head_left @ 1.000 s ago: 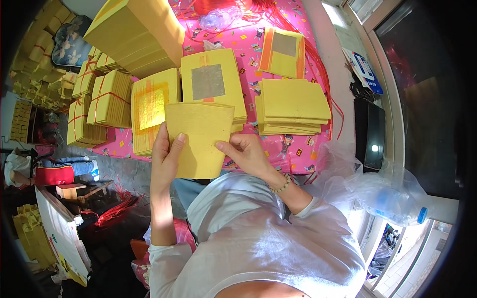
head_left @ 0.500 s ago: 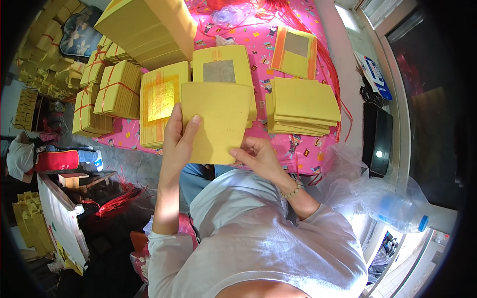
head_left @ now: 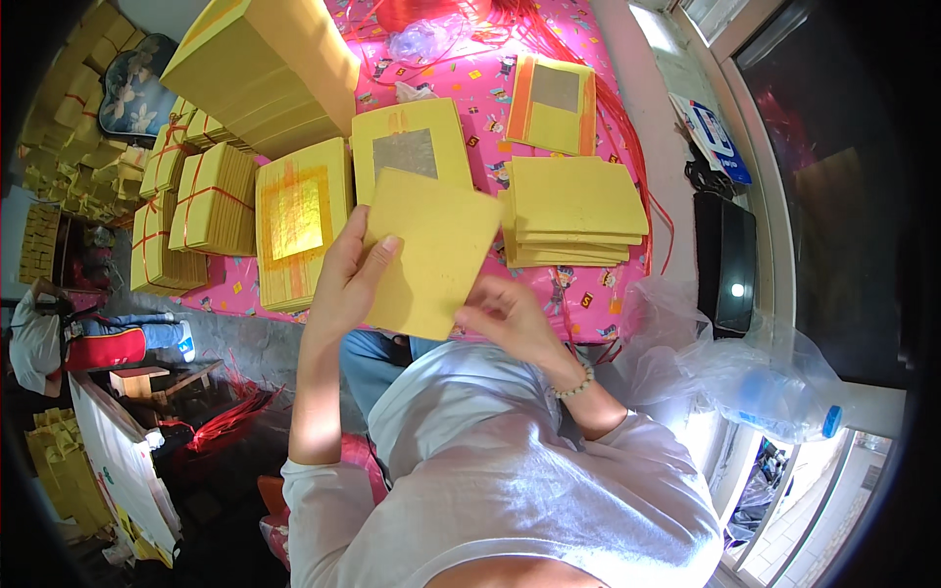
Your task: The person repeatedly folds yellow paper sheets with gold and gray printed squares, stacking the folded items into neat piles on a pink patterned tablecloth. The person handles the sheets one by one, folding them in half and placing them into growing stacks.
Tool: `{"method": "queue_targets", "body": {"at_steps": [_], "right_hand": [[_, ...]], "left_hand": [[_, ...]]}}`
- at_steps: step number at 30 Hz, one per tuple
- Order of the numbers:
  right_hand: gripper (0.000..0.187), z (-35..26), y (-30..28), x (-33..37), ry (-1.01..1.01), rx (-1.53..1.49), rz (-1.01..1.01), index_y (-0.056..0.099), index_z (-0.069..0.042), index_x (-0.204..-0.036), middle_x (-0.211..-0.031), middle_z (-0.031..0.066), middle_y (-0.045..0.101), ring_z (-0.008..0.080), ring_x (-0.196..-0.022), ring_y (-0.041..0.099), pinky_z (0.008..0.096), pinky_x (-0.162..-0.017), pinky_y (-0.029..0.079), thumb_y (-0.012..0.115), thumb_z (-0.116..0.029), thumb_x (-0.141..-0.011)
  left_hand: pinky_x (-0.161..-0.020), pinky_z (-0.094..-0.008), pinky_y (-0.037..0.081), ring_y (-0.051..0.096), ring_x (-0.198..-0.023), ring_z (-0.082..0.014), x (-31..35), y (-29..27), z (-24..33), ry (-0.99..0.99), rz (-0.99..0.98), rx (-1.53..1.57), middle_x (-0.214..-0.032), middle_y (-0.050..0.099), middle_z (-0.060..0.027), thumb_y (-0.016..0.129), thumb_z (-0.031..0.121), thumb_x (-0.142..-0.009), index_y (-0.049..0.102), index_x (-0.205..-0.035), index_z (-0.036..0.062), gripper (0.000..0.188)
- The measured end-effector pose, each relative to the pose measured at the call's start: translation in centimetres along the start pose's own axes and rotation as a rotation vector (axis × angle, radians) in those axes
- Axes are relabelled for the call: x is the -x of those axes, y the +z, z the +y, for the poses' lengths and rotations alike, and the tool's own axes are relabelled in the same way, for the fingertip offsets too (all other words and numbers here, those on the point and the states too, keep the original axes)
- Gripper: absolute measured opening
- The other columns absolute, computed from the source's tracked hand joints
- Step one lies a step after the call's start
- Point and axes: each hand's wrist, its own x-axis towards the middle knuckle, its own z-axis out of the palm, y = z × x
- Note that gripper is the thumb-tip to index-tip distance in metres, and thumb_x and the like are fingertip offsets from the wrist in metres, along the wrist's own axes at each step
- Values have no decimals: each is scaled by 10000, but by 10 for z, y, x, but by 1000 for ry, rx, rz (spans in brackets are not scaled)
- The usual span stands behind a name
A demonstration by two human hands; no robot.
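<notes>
My left hand (head_left: 355, 272) grips a wad of plain yellow paper (head_left: 431, 257) by its left edge, thumb on top, above my lap at the table's near side. At the paper's lower right corner, my right hand (head_left: 505, 316) has its thumb and curled fingers closed on the edge. Just beyond lies a yellow stack with a silver patch (head_left: 404, 147), partly covered by the held paper. Left of it is a stack with a gold patch (head_left: 297, 216). A plain yellow paper stack (head_left: 578, 201) lies to the right, its layers slightly uneven.
A tall block of yellow paper (head_left: 260, 73) stands far left, with bundles tied in red string (head_left: 214, 201) beside it. Silver-patched paper with orange bands (head_left: 553, 103) lies far right on the pink tablecloth (head_left: 480, 127). Red strands, a plastic bag (head_left: 662, 323) and another person (head_left: 98, 343) are around.
The held paper has tilted clockwise, its upper right corner now reaching the plain stack. My right hand stays at its lower corner, with fingers shifted. The whole view has moved slightly.
</notes>
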Motion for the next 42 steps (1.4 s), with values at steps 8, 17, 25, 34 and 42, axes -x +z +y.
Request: {"method": "queue_targets", "body": {"at_steps": [8, 17, 25, 34, 42], "right_hand": [[221, -57, -45, 8, -144, 28, 227, 508, -2, -1118, -1011, 61, 629, 82, -803, 621, 222, -645, 545, 605, -26, -921], [248, -82, -100, -1, -411, 273, 683, 468, 21, -1133, -1059, 112, 593, 140, -875, 604, 277, -749, 516, 588, -28, -922], [434, -72, -109, 5, -379, 1402, 761, 498, -9, -1273, -1280, 203, 480, 379, -1246, 399, 495, -1059, 278, 589, -233, -912], [516, -26, -108, -2, -134, 1563, 559, 467, -109, -1378, -1424, 197, 402, 414, -1358, 295, 572, -1101, 172, 492, -405, -957], [417, -41, -105, -4, -207, 1523, 604, 580, -95, -1264, -1346, 163, 471, 346, -1283, 406, 552, -1096, 186, 556, -353, -936]], "left_hand": [[-792, -249, 468, 574, -915, -112, -29, 1, 12, 2, -428, -212, -1010, 616, -52, 657, 189, -912, 503, -1237, 17, 398], [-730, -304, 528, 620, -920, -150, -96, 62, 10, -98, -228, 242, -1082, 628, -86, 731, 117, -825, 417, -1352, 43, 618], [-715, -316, 525, 635, -864, -194, -131, 120, -47, -93, -255, -64, -1000, 637, -148, 708, 120, -836, 409, -1343, 3, 600], [-805, -420, 518, 653, -917, -367, -106, 135, -59, 90, -68, -379, -1001, 642, -239, 677, 57, -796, 397, -1283, -35, 568], [-839, -429, 495, 573, -996, -386, -92, 134, -56, 247, 65, -534, -1072, 584, -247, 671, 154, -834, 406, -1314, -33, 579]]}}
